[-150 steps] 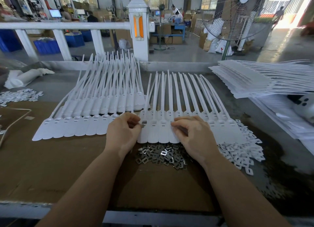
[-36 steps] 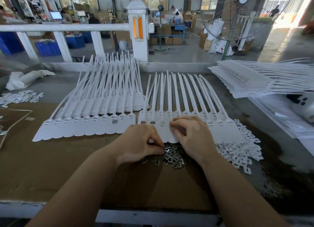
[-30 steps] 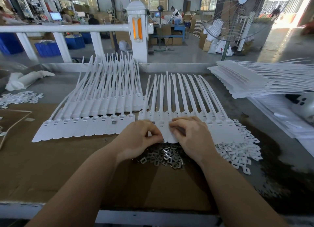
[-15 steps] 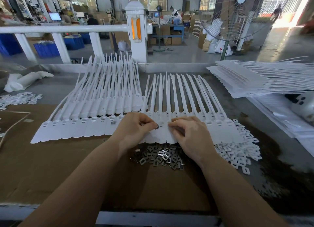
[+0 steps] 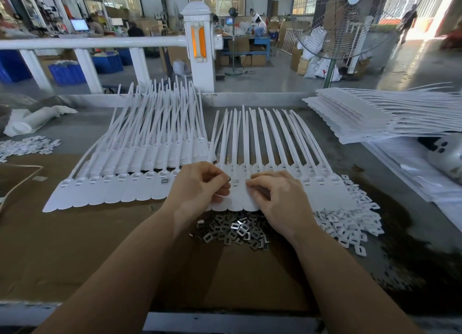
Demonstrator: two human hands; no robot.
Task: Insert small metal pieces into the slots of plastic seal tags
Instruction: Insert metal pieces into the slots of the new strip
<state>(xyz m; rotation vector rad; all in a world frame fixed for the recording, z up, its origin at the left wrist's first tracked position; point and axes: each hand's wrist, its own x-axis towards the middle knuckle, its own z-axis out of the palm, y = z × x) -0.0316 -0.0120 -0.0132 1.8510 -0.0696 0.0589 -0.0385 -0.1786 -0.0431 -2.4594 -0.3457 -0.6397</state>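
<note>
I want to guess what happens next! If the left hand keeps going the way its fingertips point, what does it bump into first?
Probably the slot of the seal tag just right of its fingertips. The left hand pinches a small metal piece there, nearly touching it; the exact gap is unclear.

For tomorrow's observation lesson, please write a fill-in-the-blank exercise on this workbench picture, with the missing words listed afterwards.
1. The left hand pinches a small ____ piece at a tag's slot.
2. The right hand rests on the row of ____ seal tags.
3. The pile of metal pieces lies ____ the two forearms, nearer the person than the tags.
4. The white plastic clips lie to the ____ of the metal pile.

Missing words: metal; white; between; right
</note>
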